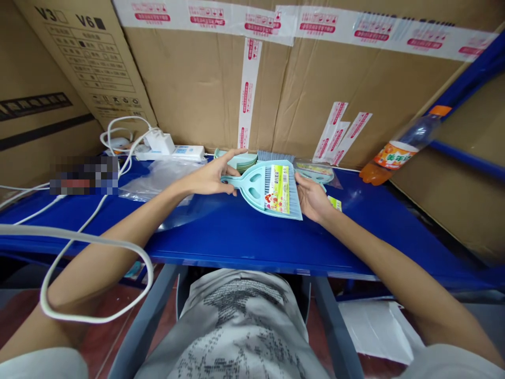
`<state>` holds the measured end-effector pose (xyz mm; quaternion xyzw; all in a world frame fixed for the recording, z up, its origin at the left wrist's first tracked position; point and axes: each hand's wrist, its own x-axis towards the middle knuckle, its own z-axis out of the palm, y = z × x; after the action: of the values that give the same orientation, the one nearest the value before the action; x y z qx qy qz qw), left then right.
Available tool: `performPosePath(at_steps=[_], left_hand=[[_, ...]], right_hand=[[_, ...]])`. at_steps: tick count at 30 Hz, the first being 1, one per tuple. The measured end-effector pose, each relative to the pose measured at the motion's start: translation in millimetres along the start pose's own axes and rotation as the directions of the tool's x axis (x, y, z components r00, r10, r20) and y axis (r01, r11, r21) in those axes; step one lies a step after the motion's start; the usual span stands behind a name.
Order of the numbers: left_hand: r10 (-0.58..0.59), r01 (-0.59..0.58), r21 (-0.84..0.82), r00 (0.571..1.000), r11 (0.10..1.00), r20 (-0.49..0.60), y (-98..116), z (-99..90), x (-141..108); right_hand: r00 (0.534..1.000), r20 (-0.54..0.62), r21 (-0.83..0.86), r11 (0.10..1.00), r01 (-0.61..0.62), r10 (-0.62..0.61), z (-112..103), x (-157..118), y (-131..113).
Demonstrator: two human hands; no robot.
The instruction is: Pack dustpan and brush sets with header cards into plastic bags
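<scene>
A light blue mini dustpan [252, 202] is held up just above the blue table, with a matching small brush [294, 195] nested in it. Across the bristles lies a yellow-green printed label [280, 188]. My left hand [215, 173] pinches the handle end at the left, its index finger stretched out above. At the wide right edge, my right hand [313, 199] grips with the thumb in front; its other fingers are partly hidden behind. Directly behind are stacked pale green dustpans [235, 158] and blue brush bristles [276, 156]. A plastic-wrapped set [315, 171] lies beyond my right hand.
Clear plastic bags [158, 181] lie on the blue table [244, 242] at left, near a white power strip [189, 152]. A white cable [98, 241] loops over my left arm. An orange drink bottle [398, 150] leans at right. Large cardboard boxes [197, 89] wall the back.
</scene>
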<state>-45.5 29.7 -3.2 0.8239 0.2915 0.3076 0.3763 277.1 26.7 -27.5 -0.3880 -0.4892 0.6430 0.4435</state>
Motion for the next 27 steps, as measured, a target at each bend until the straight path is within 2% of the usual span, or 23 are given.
performPosePath(at_steps=[3, 5, 9, 11, 13, 15, 17, 24, 27], left_hand=[[0.047, -0.043, 0.111, 0.999, 0.993, -0.028, -1.8, -3.4, 0.0], [0.128, -0.112, 0.222, 0.99, 0.969, -0.063, 0.9, -5.3, 0.4], [0.33, -0.247, 0.41, 0.933, 0.878, -0.144, 18.7, 3.6, 0.9], [0.408, -0.317, 0.472, 0.907, 0.823, -0.103, 28.8, 16.3, 1.3], [0.464, -0.409, 0.503, 0.886, 0.761, 0.018, 35.0, 31.2, 1.7], [0.479, -0.471, 0.522, 0.868, 0.711, 0.131, 36.3, 43.9, 2.2], [0.466, -0.484, 0.558, 0.865, 0.674, 0.187, 34.0, 51.8, 2.5], [0.458, -0.489, 0.612, 0.861, 0.622, 0.222, 25.7, 55.6, 2.1], [0.485, -0.483, 0.604, 0.857, 0.634, 0.176, 31.6, 51.0, 1.7]], right_hand=[[0.997, -0.006, -0.043, 0.996, 0.081, -0.082, -2.9, 2.3, 4.5], [0.992, -0.015, -0.056, 0.991, 0.123, -0.124, -3.9, 3.2, 5.8], [0.989, -0.037, -0.026, 0.99, 0.141, -0.142, 0.3, 3.1, 8.5], [0.991, -0.029, 0.009, 0.991, 0.133, -0.132, 5.5, 1.5, 10.4], [0.993, -0.011, 0.034, 0.992, 0.118, -0.118, 11.0, -1.2, 11.7], [0.994, 0.005, 0.038, 0.994, 0.107, -0.107, 15.1, -4.1, 12.1], [0.994, 0.011, 0.032, 0.994, 0.105, -0.106, 17.1, -6.4, 11.7], [0.994, 0.022, 0.01, 0.995, 0.104, -0.104, 16.0, -8.1, 12.3], [0.993, 0.018, -0.01, 0.993, 0.117, -0.117, 14.7, -7.8, 11.7]])
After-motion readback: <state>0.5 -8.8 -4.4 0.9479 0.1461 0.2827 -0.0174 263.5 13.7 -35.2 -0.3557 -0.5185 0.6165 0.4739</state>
